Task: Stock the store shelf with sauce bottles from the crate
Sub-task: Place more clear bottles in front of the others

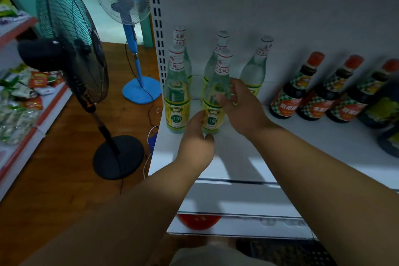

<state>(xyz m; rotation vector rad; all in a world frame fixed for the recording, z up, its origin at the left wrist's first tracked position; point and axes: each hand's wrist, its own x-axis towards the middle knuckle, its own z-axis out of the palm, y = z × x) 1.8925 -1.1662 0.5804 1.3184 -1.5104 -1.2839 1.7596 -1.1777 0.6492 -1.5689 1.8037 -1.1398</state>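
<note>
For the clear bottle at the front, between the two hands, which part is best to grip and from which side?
Grip the clear bottle round its wide labelled body, coming from the front, the open shelf edge. It stands upright; other bottles crowd behind and left. The narrow neck probably gives less control.
</note>
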